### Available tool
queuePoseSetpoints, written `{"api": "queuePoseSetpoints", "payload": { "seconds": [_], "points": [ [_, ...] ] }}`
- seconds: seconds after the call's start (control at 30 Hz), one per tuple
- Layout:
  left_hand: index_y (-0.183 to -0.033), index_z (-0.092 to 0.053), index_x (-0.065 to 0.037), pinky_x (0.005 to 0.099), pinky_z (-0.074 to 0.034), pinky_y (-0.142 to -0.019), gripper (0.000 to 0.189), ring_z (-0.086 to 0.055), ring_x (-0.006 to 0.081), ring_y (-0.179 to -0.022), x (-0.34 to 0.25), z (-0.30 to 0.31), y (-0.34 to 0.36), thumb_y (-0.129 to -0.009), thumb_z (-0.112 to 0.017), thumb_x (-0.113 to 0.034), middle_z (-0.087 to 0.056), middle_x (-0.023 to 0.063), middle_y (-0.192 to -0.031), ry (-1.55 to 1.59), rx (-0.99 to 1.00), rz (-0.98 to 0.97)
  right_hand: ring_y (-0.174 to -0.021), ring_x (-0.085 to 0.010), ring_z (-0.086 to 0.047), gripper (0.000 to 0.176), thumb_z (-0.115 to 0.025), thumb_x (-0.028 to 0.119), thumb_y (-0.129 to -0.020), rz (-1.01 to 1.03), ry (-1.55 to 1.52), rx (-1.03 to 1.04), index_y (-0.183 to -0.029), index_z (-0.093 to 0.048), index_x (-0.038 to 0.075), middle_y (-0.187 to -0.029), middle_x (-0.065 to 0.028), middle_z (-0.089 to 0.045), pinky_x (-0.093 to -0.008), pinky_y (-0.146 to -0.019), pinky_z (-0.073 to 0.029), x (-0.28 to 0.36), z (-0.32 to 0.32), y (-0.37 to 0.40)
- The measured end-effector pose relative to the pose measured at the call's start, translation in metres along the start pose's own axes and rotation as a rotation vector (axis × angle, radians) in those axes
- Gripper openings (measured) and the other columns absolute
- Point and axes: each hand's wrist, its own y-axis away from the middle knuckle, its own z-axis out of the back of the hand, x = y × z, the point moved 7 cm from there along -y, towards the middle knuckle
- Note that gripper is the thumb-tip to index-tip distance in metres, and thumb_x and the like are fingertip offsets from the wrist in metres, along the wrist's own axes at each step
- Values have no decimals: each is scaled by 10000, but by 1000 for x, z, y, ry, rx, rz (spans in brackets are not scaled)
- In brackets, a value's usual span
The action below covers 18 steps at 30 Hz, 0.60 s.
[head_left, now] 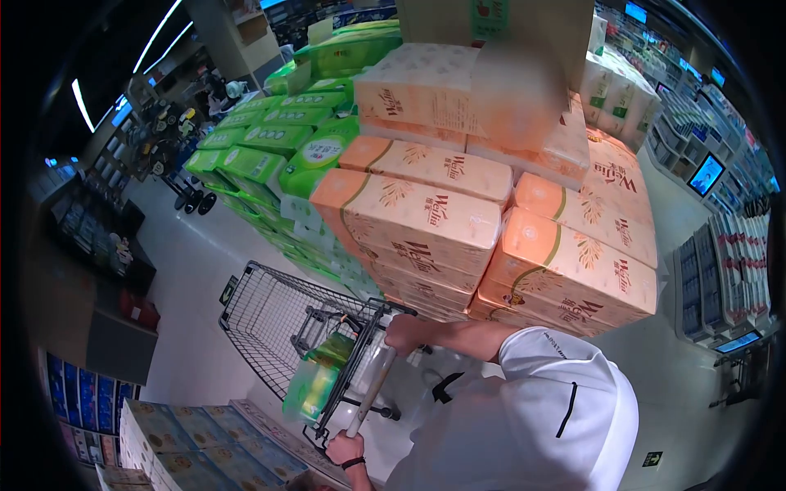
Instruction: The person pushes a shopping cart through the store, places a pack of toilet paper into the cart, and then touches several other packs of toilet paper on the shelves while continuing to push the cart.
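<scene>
A wire shopping cart [262, 323] extends to the left of my body, with its handlebar [372, 393] running across in front of me. My right hand [401, 333] is closed round the upper end of the handlebar. Lower in the view, my left hand [345, 448], with a dark band at the wrist, grips the other end. A green and clear plastic package [315, 380] sits at the handle end of the cart. Just beyond the cart stands a tall stack of peach-coloured tissue packs [409, 214].
Green tissue packs [270, 135] are piled beside the peach ones. Boxed goods [205, 442] stand near my left hand. Pale floor [192, 282] runs past the cart's front. Shelves [712, 114] and a stacked display [737, 262] stand to the right.
</scene>
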Motion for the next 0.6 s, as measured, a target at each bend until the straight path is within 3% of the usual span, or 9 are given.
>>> {"api": "queuePoseSetpoints", "payload": {
  "seconds": [0.6],
  "points": [
    [-739, -768, -110, 493, -570, -618, 174, -706, 385, -643, -18, 3, -93, -664, -724, -261, -693, 183, -663, -10, -60, 0, -819, -348, -738, 282, -734, 301, -641, 8, 32, 85, -839, -783, 107, -802, -121, -734, -465, -738, -591, -59, 24, -81]
  ]
}}
